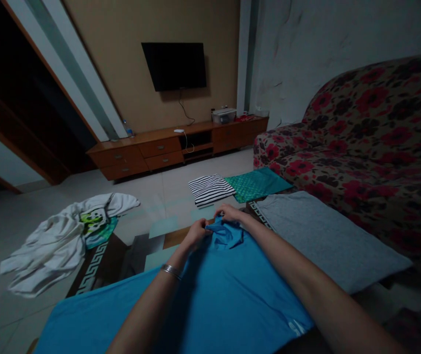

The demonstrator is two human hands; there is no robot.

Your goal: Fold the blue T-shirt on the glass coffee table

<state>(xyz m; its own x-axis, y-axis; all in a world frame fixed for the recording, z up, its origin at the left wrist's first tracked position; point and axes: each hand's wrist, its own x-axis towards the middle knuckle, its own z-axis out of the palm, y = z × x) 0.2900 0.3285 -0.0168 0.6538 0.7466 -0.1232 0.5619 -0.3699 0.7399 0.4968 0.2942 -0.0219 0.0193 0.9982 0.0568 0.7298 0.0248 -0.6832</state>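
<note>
A large blue garment (228, 290) lies spread over the near part of a glass-topped table, its far end bunched up in folds. My left hand (197, 233) pinches the left side of that bunched end, a silver bracelet on its wrist. Just to the right and slightly farther off, my right hand (228, 213) is closed on the same bunched cloth. A small gap separates the two hands. Right of the blue garment a grey garment (324, 236) lies flat.
Beyond my hands lie a folded striped cloth (210, 190) and a green cloth (260, 184). White clothing (59, 241) is heaped at the left table edge (93, 268). A floral sofa (343, 137) stands at the right, a wooden cabinet (162, 150) at the far wall.
</note>
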